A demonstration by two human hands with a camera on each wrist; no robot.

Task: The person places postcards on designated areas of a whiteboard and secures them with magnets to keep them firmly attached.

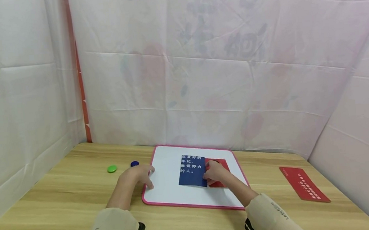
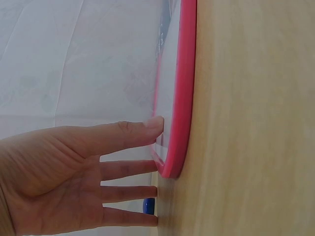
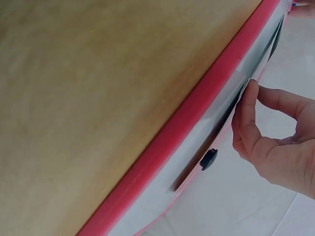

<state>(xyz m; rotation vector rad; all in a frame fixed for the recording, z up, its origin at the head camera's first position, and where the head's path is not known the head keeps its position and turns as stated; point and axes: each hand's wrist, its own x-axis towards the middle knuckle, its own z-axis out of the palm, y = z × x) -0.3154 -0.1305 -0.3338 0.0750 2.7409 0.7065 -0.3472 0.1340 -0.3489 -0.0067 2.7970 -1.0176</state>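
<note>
A whiteboard (image 1: 168, 195) with a pink rim lies on the table. On it are a dark blue card (image 1: 190, 174) with white Chinese writing and, to its right, a red card (image 1: 223, 180), partly covered by my right hand (image 1: 215, 171). That hand pinches the blue card's right edge between thumb and fingers. My left hand (image 1: 140, 175) is at the board's left edge, fingers straight and spread; its thumb (image 2: 155, 127) reaches over the rim. A small black knob-like piece (image 3: 209, 160) stands on the board beside the right hand.
A green round piece (image 1: 112, 168) and a blue one (image 1: 134, 163) lie left of the board. Another red card (image 1: 304, 184) with white writing lies on the table at the right. White cloth (image 1: 207, 73) hangs behind the table and on both sides.
</note>
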